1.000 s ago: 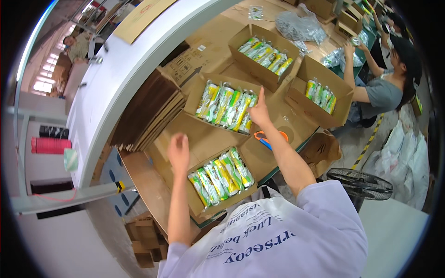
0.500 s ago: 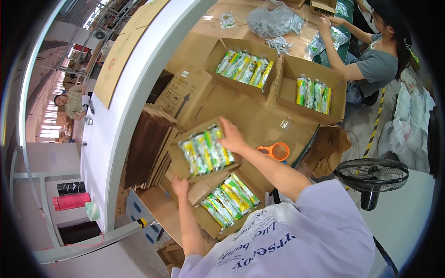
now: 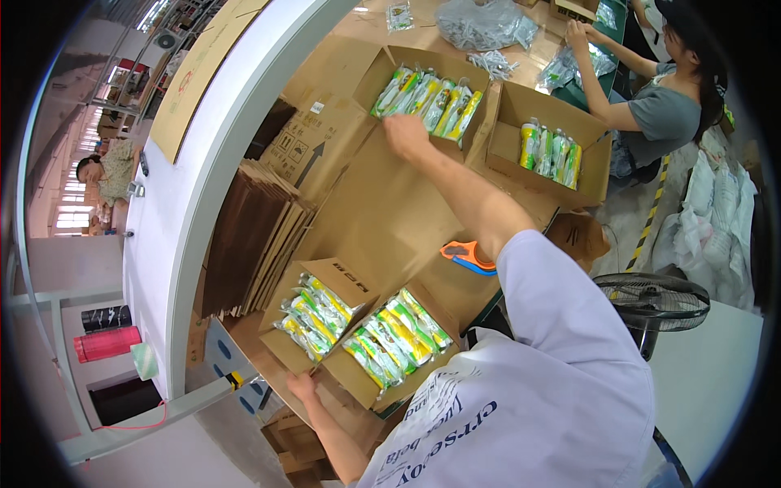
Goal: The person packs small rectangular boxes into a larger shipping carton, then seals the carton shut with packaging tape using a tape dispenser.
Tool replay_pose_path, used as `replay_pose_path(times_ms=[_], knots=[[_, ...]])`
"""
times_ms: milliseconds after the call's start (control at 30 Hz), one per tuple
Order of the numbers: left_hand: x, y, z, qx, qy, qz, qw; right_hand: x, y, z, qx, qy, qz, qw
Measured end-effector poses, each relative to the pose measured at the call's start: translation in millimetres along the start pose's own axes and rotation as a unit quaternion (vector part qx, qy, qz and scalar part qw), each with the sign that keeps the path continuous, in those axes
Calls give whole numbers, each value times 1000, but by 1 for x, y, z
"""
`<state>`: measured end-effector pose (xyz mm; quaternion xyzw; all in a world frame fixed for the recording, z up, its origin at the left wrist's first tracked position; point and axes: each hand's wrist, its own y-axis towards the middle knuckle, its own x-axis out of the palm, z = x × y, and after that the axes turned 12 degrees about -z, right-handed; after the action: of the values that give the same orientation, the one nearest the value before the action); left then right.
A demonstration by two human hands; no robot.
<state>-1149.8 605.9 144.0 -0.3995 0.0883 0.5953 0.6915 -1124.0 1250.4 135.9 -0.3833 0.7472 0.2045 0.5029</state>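
Observation:
My right hand [image 3: 407,136] reaches forward to the far-left open cardboard box [image 3: 380,80], its fingers curled over the near rim. Inside that box stands a row of green-yellow-white packets [image 3: 426,102]. Near me, my left hand [image 3: 303,385] grips the lower corner of a small open carton [image 3: 284,350] filled with similar packets [image 3: 316,315]. Beside this carton, touching or nearly so, sits another open carton [image 3: 355,389] with a row of packets [image 3: 398,338]. An orange-and-blue tool [image 3: 467,255] lies on the cardboard-covered table beside my right forearm.
A third packet box [image 3: 543,183] stands at the far right, near a co-worker [image 3: 663,106] handling clear bags. Flattened cardboard sheets [image 3: 259,244] lean on the left beside a white frame [image 3: 220,163]. A black fan [image 3: 651,302] stands at right.
The carton both hands held has been set down left of the near carton. My right hand let go of it and moved forward to the far-left box; my left hand moved nearer to me.

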Motion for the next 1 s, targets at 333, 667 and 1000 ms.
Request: replay_pose_path(times_ms=[333, 667, 1000], knots=[[-9, 16, -47, 56, -7, 109, 992, 19, -114, -22, -279, -44, -140, 949], [23, -72, -5, 181, 135, 222, 949, 4, -232, -71, -303, 123, 63, 943], [77, -147, -76, 25, -325, -135, 936, 94, -358, -59, 123, 648, -402, 635]])
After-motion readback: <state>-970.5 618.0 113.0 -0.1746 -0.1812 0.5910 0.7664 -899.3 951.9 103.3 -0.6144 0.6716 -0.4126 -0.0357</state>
